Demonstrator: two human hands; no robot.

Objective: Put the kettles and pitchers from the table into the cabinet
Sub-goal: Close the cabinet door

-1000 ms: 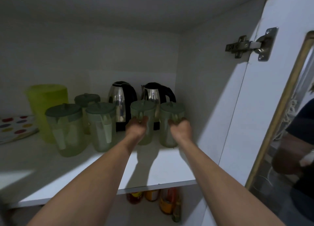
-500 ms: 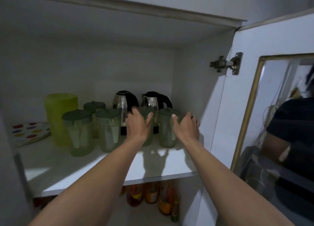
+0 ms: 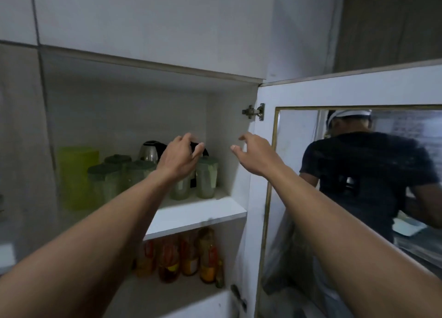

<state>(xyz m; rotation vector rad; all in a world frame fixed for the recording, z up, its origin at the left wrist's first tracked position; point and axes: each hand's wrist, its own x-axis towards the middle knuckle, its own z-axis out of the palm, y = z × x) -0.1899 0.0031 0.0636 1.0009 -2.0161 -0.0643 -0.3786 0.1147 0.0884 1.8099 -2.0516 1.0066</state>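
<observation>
Five green-lidded pitchers [image 3: 207, 177], one yellow-green pitcher [image 3: 77, 174], two kettles [image 3: 150, 150], roughly five bottles [image 3: 207, 255]

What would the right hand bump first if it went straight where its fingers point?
Probably the cabinet's white inner side wall, just beyond the right hand; depth is unclear though.

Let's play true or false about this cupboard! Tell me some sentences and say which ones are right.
1. The left hand and the right hand hold nothing. True.
2. The tall yellow-green plastic pitcher stands at the right end of the white shelf. False: it stands at the left end.
3. Below that shelf stand bottles of orange-brown liquid. True.
4. The white cabinet door is shut. False: it hangs open on the right.
</observation>
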